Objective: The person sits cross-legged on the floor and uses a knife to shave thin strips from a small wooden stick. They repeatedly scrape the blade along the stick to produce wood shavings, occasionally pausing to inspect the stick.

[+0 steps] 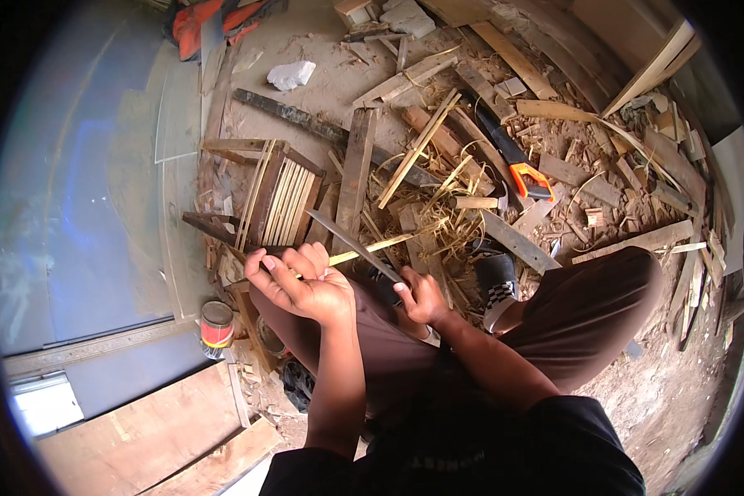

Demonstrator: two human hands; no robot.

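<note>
Curled straw-coloured shavings (453,190) suggest trimming is partway, with the left hand (308,285) curling its fingers round a seemingly unfinished thin yellow wooden strip (394,240), the right hand (422,298) clenching a long grey steel knife (339,233).

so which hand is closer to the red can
Left. The left hand is to the right of the red can; the right hand is much farther to its right.

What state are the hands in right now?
Left hand: closed, holding a thin pale strip.
Right hand: closed, holding a long blade.
</note>
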